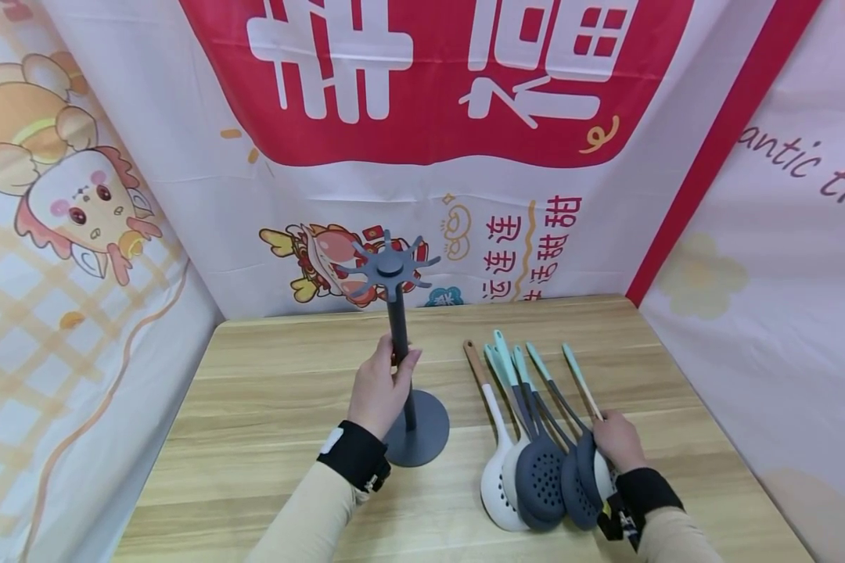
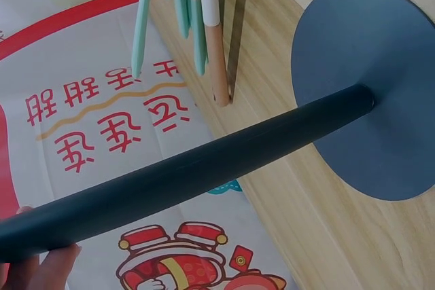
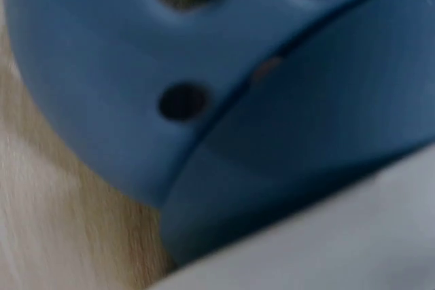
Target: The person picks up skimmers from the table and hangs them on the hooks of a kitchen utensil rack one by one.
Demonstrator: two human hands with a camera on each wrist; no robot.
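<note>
A dark grey utensil stand [image 1: 401, 328] with a ring of hooks on top stands on its round base [image 1: 418, 438]. My left hand [image 1: 383, 387] grips its pole [image 2: 204, 168] partway up; the fingertips show at the pole in the left wrist view. On the right, my right hand [image 1: 618, 442] holds the pale stem of a mint-handled kitchen utensil [image 1: 580, 379] close to its white head, which the hand partly hides. Dark grey utensil heads, including a slotted one [image 3: 88, 79], lie against it in the right wrist view.
Several more utensils lie bunched left of my right hand, handles pointing away: a white skimmer [image 1: 500, 485] with a wooden handle and a grey skimmer [image 1: 541, 477] with holes. The wooden table [image 1: 267, 438] meets printed cloth [image 1: 366, 188] at the back and both sides.
</note>
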